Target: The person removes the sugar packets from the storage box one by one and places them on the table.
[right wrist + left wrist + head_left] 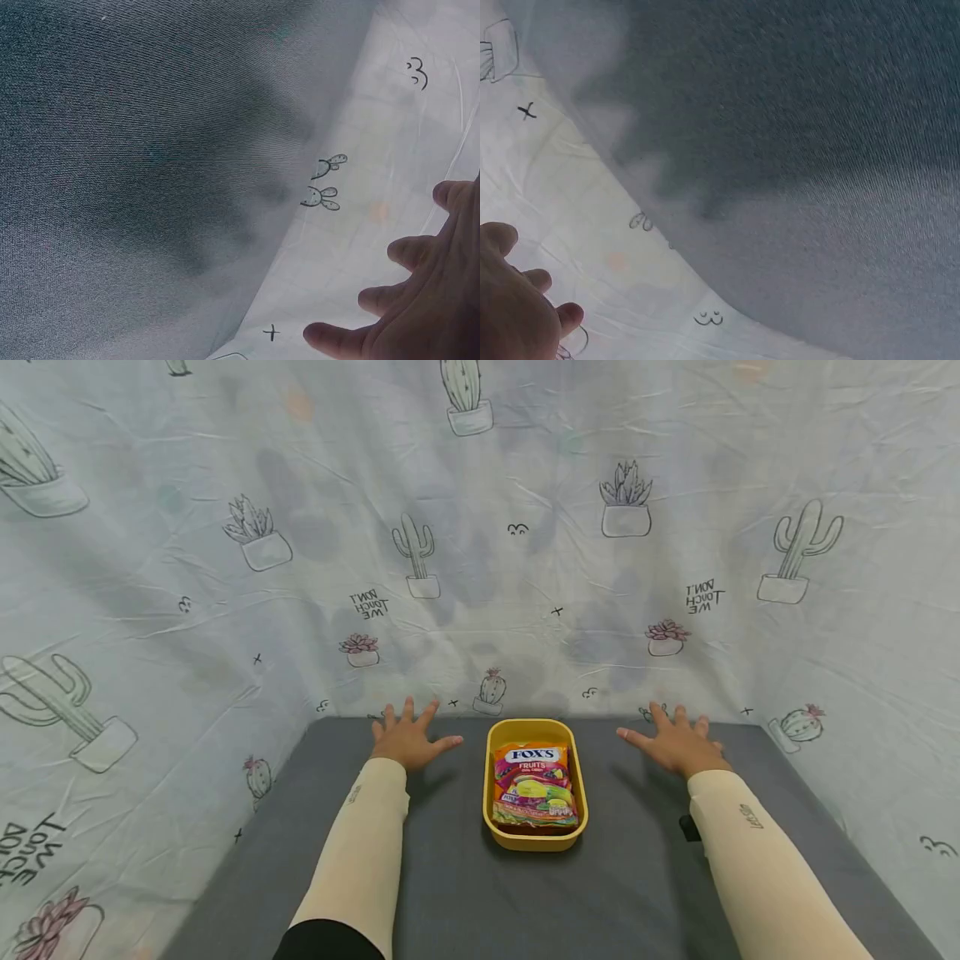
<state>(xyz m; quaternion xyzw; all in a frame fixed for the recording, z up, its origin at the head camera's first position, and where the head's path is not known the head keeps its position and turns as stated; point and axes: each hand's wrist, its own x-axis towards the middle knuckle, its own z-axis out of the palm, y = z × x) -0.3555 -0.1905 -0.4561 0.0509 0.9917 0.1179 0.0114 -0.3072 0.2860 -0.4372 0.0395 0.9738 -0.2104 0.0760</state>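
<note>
Between the two hands, a yellow rectangular tub [534,842] stands on the grey table. Inside it lie colourful candy bags; the top one is a Fox's Fruits candy bag [532,777], with more packaging partly hidden beneath. To the left of the tub, my left hand [408,739] is held with fingers spread, holding nothing. My right hand [678,746] is spread in the same way to the right of the tub, apart from it. The left wrist view has part of the left hand [517,311] at its lower left corner; the right wrist view has the right hand [427,292] at lower right.
A grey cloth-like tabletop [480,910] runs back to a pale curtain [540,568] printed with cacti and lettering, which also hangs along both sides. Shadows of the hands fall on the tabletop. A small black item [689,828] shows at the right forearm.
</note>
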